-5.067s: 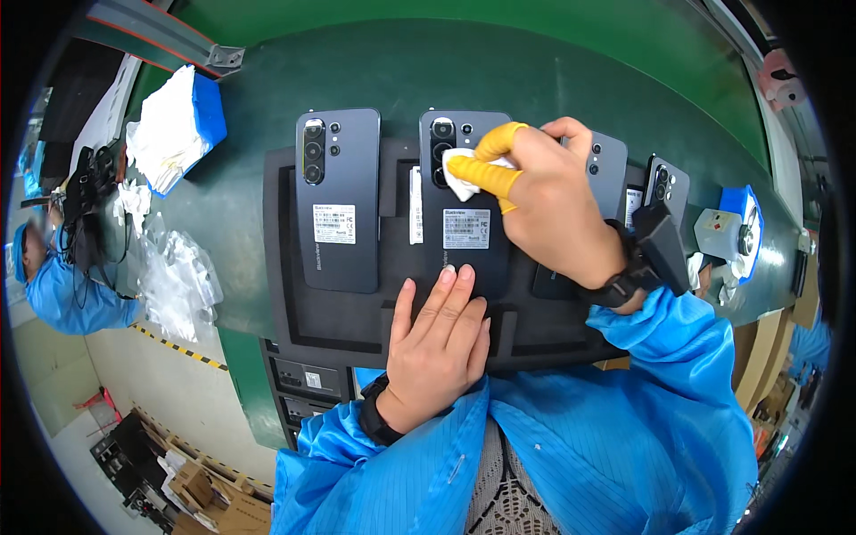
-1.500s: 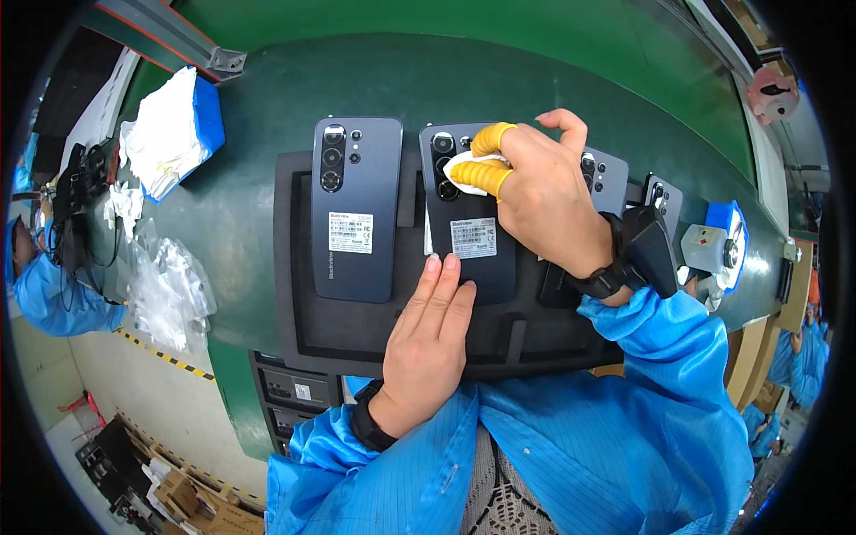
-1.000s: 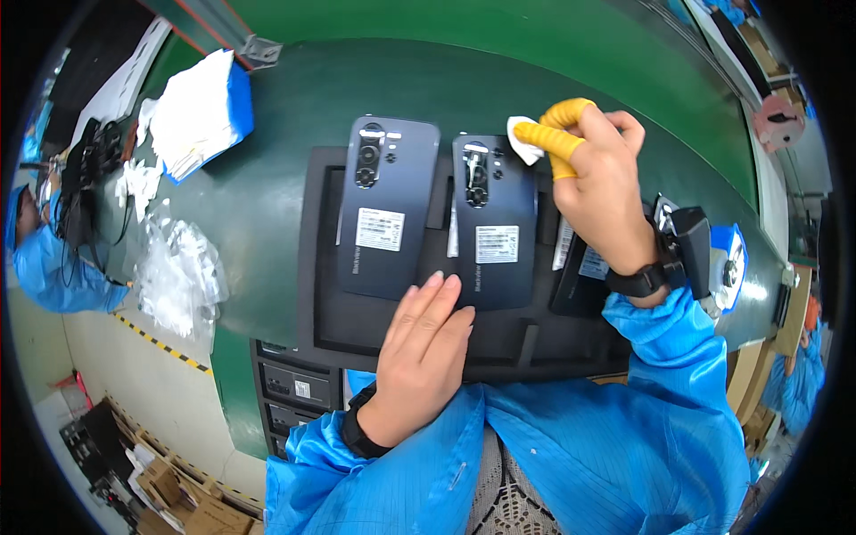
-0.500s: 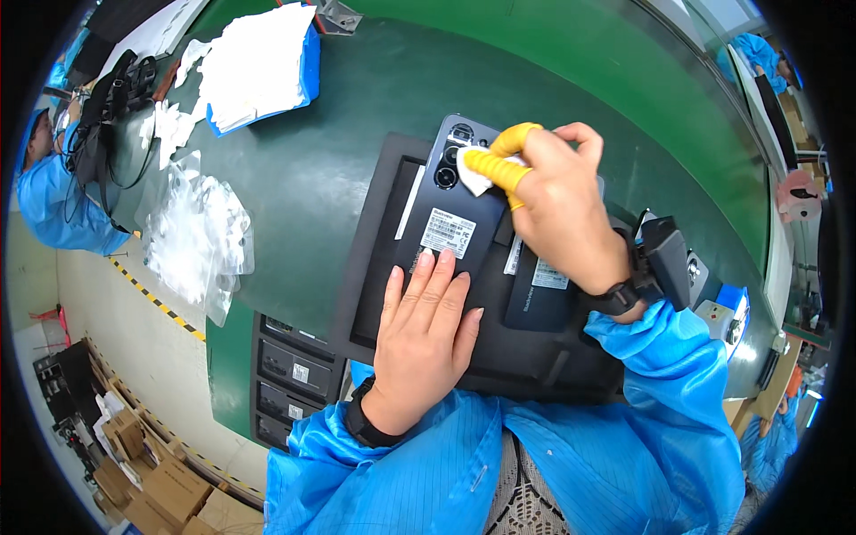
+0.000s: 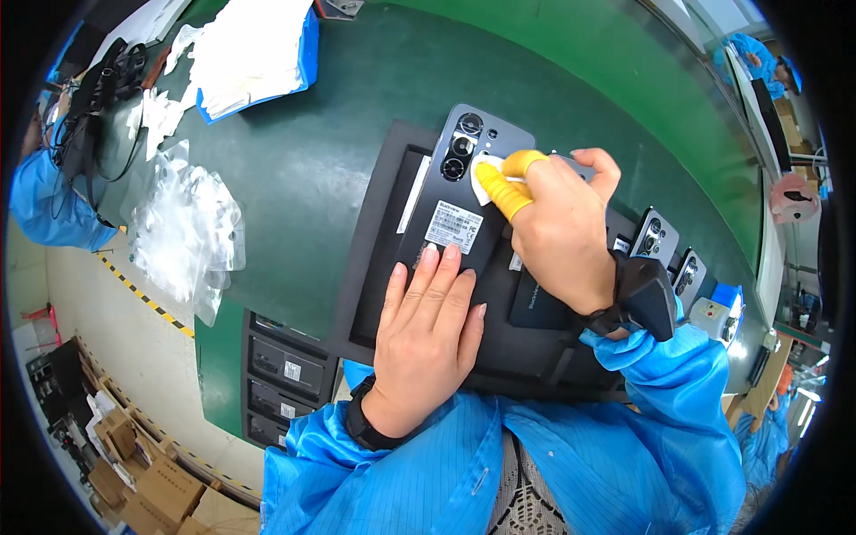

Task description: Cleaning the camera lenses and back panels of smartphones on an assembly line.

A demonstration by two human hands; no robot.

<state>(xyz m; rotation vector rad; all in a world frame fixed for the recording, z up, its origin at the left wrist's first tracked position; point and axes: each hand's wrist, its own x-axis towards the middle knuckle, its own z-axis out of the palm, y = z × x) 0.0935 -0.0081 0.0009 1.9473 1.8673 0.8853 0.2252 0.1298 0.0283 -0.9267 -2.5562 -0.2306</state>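
Observation:
A dark smartphone (image 5: pixel 455 198) lies back side up, tilted over the left part of a black foam tray (image 5: pixel 361 299). Its round camera lenses and a white printed label face me. My left hand (image 5: pixel 426 325) rests flat on the phone's lower back, fingers stretched out just below the label. With yellow finger cots on the fingertips, my right hand (image 5: pixel 557 209) pinches a white cloth (image 5: pixel 480 185) against the phone's back beside the lenses. Under my right hand, another dark phone (image 5: pixel 535 299) lies in the tray, partly hidden.
More phones (image 5: pixel 655 234) stand to the right of the tray. A blue bin of white cloths (image 5: pixel 254 58) sits at the far left, above a pile of clear plastic bags (image 5: pixel 187 236). Phones fill another tray (image 5: pixel 287 366) at lower left. A person in blue (image 5: pixel 53 201) is beyond.
My right hand has slid the cloth slightly right and down, off the lenses onto the phone's back. The left hand stays on the phone. My view has shifted a little.

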